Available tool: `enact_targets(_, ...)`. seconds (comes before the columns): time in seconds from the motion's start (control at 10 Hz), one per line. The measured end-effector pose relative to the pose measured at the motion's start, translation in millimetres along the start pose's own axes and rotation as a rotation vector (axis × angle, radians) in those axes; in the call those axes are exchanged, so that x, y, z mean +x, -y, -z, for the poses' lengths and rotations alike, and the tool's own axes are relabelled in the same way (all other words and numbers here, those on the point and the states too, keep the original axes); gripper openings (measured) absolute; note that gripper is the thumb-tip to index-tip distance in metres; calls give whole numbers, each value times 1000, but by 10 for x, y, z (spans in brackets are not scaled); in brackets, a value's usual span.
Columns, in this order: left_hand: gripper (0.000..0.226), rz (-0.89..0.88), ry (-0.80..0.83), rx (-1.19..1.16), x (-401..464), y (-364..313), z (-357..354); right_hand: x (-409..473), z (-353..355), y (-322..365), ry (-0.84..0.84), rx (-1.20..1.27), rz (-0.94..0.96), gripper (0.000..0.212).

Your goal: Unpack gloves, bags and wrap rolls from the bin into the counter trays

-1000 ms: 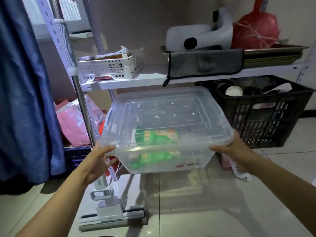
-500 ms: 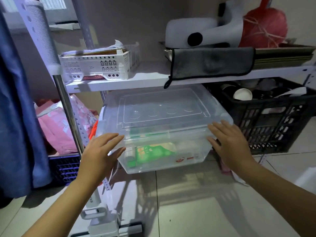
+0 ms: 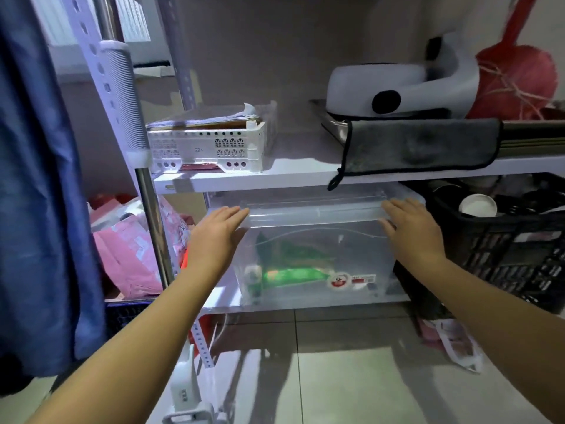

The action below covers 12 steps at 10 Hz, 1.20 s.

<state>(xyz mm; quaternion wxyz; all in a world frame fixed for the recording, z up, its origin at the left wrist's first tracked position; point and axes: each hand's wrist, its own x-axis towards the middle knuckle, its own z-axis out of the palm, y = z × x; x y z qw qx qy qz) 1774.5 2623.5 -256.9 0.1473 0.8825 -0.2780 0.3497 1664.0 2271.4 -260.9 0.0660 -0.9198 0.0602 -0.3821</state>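
Note:
A clear plastic bin [image 3: 315, 240] with a clear lid sits on the low white shelf [image 3: 305, 302], under the upper shelf board. Green packets [image 3: 293, 273] and a red-and-white label show through its front wall. My left hand [image 3: 214, 237] lies flat against the bin's front left corner, fingers straight and together. My right hand [image 3: 409, 231] lies flat against the front right corner, fingers extended along the lid edge. Neither hand wraps around the bin.
A white perforated basket [image 3: 208, 148] with papers stands on the upper shelf [image 3: 275, 175]. A grey cloth [image 3: 422, 148] hangs over metal trays. A black crate [image 3: 513, 252] of cups sits right of the bin, pink bags [image 3: 131, 249] left. A blue garment [image 3: 36, 209] hangs at far left.
The bin went from being held in the air to sliding back onto the low shelf. My hands let go of its sides and now press flat on its front.

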Motion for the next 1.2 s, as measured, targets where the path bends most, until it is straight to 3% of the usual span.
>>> enact_targets(0.1,34,89,102,-44,-80,53,-197,-91,-174,-30,181,6,-70,43)
enact_targets(0.2,29,203,82,-84,-3,60,-313,-109,-323,28,242,29,-143,57)
enact_targets(0.3,43,208,98,-77,-62,0,-367,-140,-333,25,345,-63,-208,71)
enact_targets(0.5,65,244,156,-32,-114,-90,-373,-146,-319,-110,518,-46,-159,95)
enact_targets(0.7,89,224,373,156,-209,-140,-333,-198,-293,-100,581,-97,-150,104)
enact_targets(0.9,98,299,601,122,-265,-352,344,-225,512,59,837,-61,-275,94)
enact_targets(1.0,96,350,735,122,-15,-437,960,61,1227,114,1078,-67,-346,96)
enact_targets(1.2,97,370,832,89,430,-908,2252,375,2641,371,1063,-50,-326,92)
